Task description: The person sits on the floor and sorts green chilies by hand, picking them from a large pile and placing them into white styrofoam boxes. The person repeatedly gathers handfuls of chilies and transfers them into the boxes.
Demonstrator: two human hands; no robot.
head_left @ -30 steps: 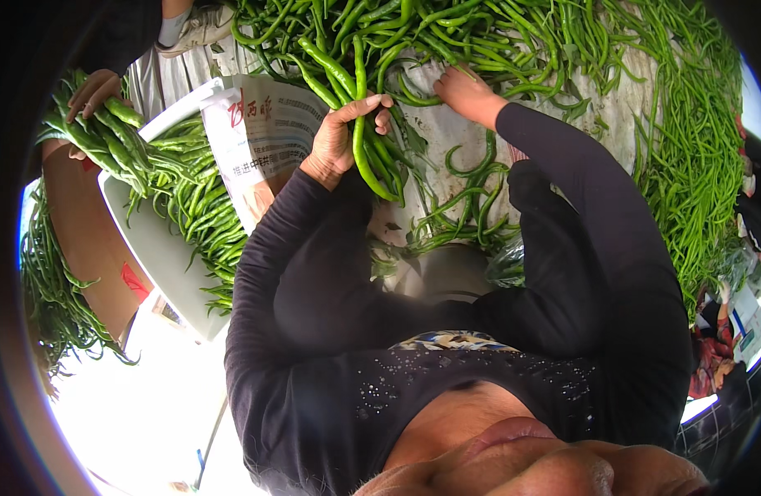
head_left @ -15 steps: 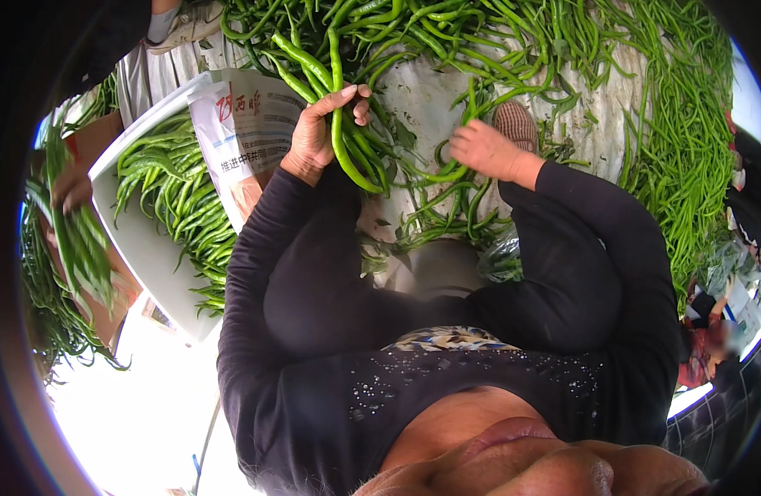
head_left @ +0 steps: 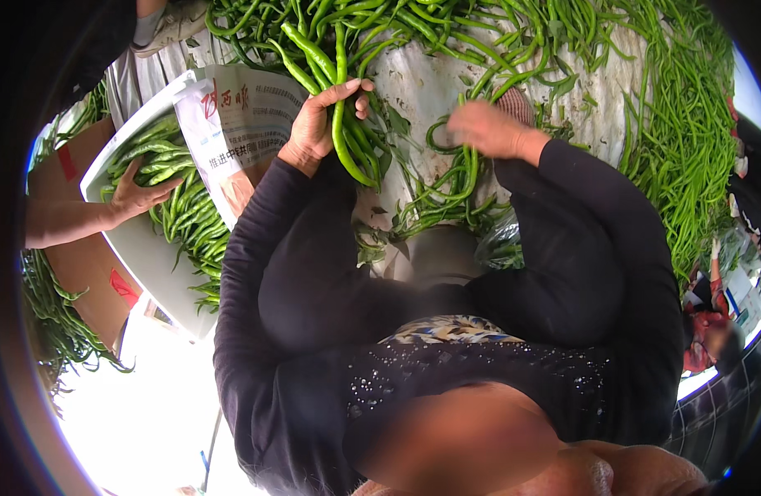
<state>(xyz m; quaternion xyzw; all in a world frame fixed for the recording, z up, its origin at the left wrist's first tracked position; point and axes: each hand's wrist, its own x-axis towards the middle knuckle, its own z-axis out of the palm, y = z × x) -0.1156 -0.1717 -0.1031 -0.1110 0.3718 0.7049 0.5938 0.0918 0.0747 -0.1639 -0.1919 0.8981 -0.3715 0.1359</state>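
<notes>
Left hand [head_left: 312, 128] clamped on pepper bunch [head_left: 337, 139] above sheet [head_left: 413, 74]. Right hand [head_left: 489, 130] at loose peppers [head_left: 471, 169]; blurred, cannot tell grip. 1 box [head_left: 145, 260] already holds many; big heap [head_left: 678, 165] lies unboxed.

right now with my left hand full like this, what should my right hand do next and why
Probably close your right hand on one of the loose peppers: they lie right by it on the sheet, while your left hand holds a bunch. Blur hides whether the right has a grip on one.
</notes>
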